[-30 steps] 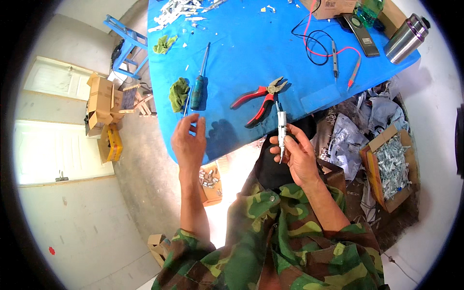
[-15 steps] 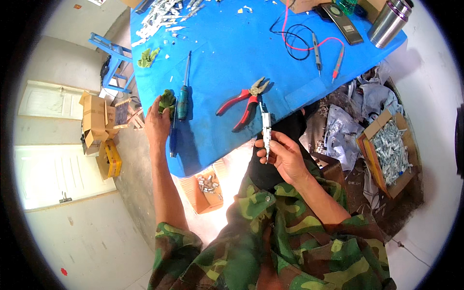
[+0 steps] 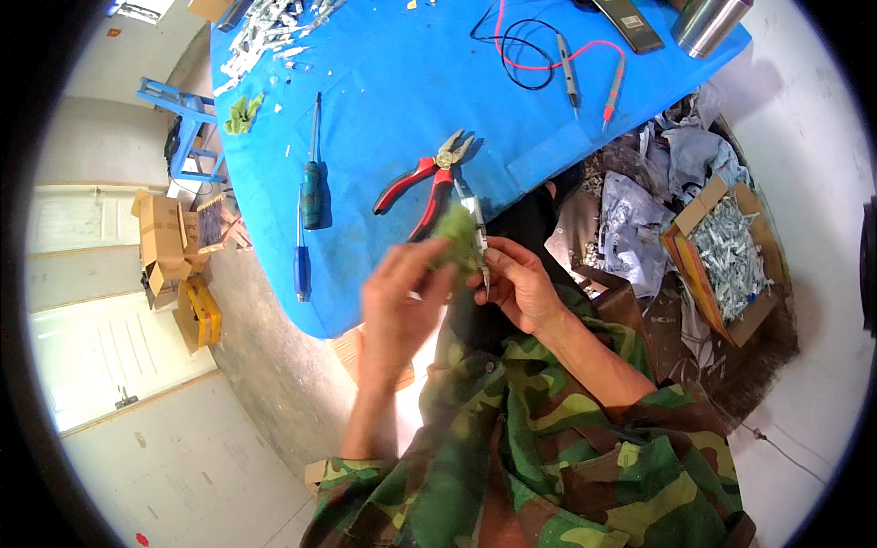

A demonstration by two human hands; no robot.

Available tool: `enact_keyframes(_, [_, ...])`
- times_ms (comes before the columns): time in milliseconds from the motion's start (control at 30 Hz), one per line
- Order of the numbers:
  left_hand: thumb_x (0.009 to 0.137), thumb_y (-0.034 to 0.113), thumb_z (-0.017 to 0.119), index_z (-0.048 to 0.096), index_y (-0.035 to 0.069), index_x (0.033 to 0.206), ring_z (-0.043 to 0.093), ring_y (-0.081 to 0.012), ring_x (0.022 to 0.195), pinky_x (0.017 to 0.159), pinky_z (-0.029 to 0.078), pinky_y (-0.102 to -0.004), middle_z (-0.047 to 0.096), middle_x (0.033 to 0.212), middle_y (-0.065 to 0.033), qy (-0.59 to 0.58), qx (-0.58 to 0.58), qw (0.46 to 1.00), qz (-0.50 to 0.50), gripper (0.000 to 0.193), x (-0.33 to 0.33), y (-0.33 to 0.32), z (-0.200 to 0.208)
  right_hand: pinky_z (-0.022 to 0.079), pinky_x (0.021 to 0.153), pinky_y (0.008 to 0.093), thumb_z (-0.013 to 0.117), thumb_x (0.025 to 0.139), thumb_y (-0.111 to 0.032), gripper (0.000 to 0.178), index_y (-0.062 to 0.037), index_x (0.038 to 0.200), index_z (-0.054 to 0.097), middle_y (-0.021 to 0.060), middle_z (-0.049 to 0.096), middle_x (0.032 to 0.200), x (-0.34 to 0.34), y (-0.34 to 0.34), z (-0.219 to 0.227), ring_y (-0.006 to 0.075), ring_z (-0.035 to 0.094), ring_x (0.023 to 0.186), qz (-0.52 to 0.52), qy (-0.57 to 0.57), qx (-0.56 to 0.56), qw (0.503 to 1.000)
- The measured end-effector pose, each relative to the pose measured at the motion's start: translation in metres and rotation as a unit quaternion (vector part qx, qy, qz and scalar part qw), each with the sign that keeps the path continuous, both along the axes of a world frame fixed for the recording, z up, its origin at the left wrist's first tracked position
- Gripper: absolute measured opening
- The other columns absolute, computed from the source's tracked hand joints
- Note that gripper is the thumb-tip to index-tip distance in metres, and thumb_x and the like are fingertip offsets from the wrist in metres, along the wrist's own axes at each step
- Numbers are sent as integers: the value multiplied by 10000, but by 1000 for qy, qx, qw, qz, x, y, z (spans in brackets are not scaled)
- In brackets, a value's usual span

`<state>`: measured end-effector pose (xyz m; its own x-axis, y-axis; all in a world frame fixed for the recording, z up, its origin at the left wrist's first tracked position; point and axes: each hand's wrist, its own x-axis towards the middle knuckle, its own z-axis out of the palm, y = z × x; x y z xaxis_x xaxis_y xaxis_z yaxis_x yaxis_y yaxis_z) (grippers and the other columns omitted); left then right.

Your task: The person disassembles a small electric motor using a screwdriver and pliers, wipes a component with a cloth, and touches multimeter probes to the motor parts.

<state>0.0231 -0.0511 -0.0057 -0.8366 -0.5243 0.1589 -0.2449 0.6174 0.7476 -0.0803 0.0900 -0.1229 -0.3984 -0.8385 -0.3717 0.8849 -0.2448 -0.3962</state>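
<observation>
My right hand [image 3: 519, 285] is closed around a slim white and silver part [image 3: 478, 228], held upright by its lower end; its exact kind I cannot make out. Smeared by motion, my left hand [image 3: 400, 297] grips a crumpled green cloth [image 3: 457, 239] right beside that part. Cloth and part overlap in the picture, and whether they touch is unclear. Just beyond lie red-handled combination pliers [image 3: 427, 175] with the jaws pointing away. Left of them on the blue table cover [image 3: 365, 100] are a dark green-handled screwdriver [image 3: 313, 196] and a blue-handled screwdriver [image 3: 301, 269].
A heap of white parts [image 3: 260, 36] and another green rag [image 3: 244, 114] lie far left. Two test probes [image 3: 568, 73] with cables, a dark flat device [image 3: 630, 23] and a steel flask [image 3: 708, 27] are far right. A carton of parts [image 3: 676, 247] stands right of the table.
My left hand has picked up the green cloth beside the screwdrivers and brought it right, to the part in my right hand. The view has shifted somewhat.
</observation>
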Motion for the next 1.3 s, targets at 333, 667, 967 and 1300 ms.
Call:
enact_keyframes(333, [887,25,738,725,35,1058,664,-331,823,714,541,-425,661,900,-134,7,-232,970,-68,172,-59,4,-27,591,644,312,656,1048,-171,274,-44,1290,650,25,673,967,-2,-1,-11,140,668,815,10,-1,5,1000])
enact_keyframes(667, [903,39,741,740,52,1068,691,-322,802,692,547,-406,698,934,-139,30,-189,980,45,166,-73,-10,-11,588,597,291,685,1029,-165,273,-29,1264,652,37,675,923,-2,2,-1,132,674,758,17,1,19,1000])
enact_keyframes(967, [896,53,753,734,48,1062,692,-323,836,711,551,-411,687,935,-131,-28,-231,972,-32,167,-35,20,-28,551,553,273,704,1012,-158,230,-8,1168,624,37,658,870,3,-3,-3,113,649,695,-24,103,32,994])
enact_keyframes(1300, [935,88,719,699,46,1043,663,-367,807,708,525,-463,675,908,-150,20,-329,944,-29,118,-78,-10,-32,491,474,256,718,980,-103,175,-21,1060,585,29,626,775,6,-10,1,91,600,557,-45,181,60,981])
